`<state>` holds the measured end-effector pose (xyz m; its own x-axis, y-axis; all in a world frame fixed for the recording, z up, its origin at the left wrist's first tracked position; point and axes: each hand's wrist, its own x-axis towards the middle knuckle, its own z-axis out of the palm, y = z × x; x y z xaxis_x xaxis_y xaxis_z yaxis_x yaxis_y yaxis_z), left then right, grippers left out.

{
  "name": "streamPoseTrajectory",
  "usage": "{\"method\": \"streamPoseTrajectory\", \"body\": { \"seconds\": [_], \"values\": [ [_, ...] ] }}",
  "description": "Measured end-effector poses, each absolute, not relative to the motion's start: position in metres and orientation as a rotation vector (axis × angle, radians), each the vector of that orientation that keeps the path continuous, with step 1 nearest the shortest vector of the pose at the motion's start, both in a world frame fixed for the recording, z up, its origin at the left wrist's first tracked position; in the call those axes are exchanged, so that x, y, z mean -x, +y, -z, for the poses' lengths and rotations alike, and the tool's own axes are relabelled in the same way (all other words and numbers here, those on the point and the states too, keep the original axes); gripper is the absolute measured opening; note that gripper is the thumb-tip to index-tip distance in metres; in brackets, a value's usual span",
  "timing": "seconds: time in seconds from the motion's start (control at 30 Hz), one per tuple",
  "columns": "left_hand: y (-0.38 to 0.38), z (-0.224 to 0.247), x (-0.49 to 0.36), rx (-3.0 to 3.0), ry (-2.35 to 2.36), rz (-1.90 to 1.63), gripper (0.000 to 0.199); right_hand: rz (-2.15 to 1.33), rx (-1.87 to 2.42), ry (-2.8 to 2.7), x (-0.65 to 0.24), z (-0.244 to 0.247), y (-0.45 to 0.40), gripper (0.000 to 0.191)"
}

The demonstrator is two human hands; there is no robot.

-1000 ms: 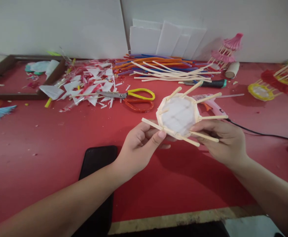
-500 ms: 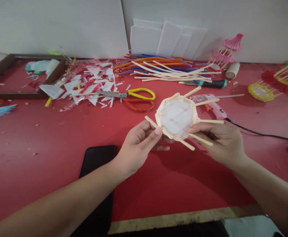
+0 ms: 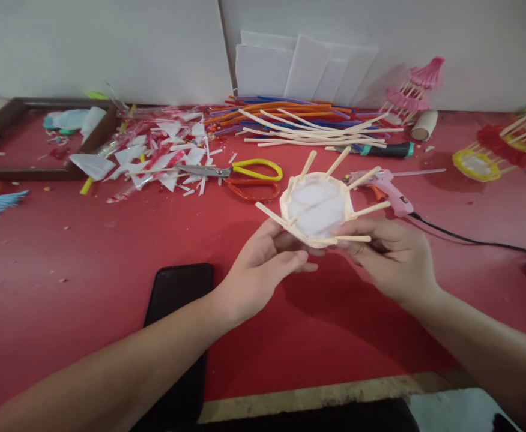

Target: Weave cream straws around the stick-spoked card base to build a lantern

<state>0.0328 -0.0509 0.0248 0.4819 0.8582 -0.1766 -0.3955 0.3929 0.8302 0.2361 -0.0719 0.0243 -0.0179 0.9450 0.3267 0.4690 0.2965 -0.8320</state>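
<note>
A round white piece (image 3: pixel 317 206) with a pale rim and several cream sticks pointing outward is held above the red table. My left hand (image 3: pixel 274 258) supports its lower left side, the thumb lying in front of the rim and the other fingers partly hidden beneath. On the lower right, my right hand (image 3: pixel 380 249) pinches the rim near one of the sticks. Just behind the piece lies a pink glue gun (image 3: pixel 393 193), partly covered by a stick. Scissors (image 3: pixel 254 174) with yellow and red handles rest to its left.
Cut scraps (image 3: pixel 168 150) and a brown frame (image 3: pixel 17 174) lie at the left. Loose sticks (image 3: pixel 308 129) and a cutter (image 3: pixel 389 150) are at the back. A black phone (image 3: pixel 179 300) sits by my left forearm; decorated models (image 3: pixel 477 165) stand at the right.
The round piece has turned counterclockwise and shifted slightly left. My left thumb has moved off its stick and down to the right; my right hand has moved a little left with the piece.
</note>
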Motion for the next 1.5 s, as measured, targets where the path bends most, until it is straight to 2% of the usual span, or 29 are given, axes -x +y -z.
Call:
{"method": "streamPoseTrajectory", "body": {
  "seconds": [0.2, 0.6, 0.8, 0.97, 1.07, 1.13, 1.23, 1.33, 1.5],
  "values": [
    [-0.048, -0.026, -0.033, -0.742, 0.777, -0.879, 0.024, -0.740, 1.298, -1.619, -0.233, -0.025, -0.071, 0.005],
    [-0.044, -0.026, -0.031, -0.788, 0.794, -0.752, 0.024, -0.798, 1.315, -1.597, -0.237, -0.027, -0.068, 0.004],
    [-0.043, -0.024, -0.030, -0.802, 0.777, -0.721, 0.015, -0.791, 1.363, -1.627, -0.239, -0.026, -0.068, 0.005],
    [-0.042, -0.022, -0.031, -0.811, 0.793, -0.780, 0.013, -0.718, 1.358, -1.692, -0.238, -0.021, -0.069, 0.006],
    [-0.041, -0.022, -0.032, -0.770, 0.829, -0.846, 0.011, -0.589, 1.371, -1.746, -0.237, -0.023, -0.071, 0.011],
    [-0.040, -0.022, -0.033, -0.718, 0.858, -0.891, 0.010, -0.477, 1.361, -1.832, -0.237, -0.026, -0.073, 0.008],
    [-0.039, -0.023, -0.033, -0.666, 0.879, -0.947, 0.006, -0.305, 1.258, -2.060, -0.237, -0.029, -0.077, 0.005],
    [-0.039, -0.023, -0.033, -0.685, 0.869, -0.965, 0.004, -0.196, 0.997, -2.299, -0.233, -0.026, -0.080, 0.016],
    [-0.040, -0.023, -0.034, -0.712, 0.874, -0.963, 0.005, -0.347, 0.728, -2.426, -0.227, -0.026, -0.082, 0.018]
  ]
}}
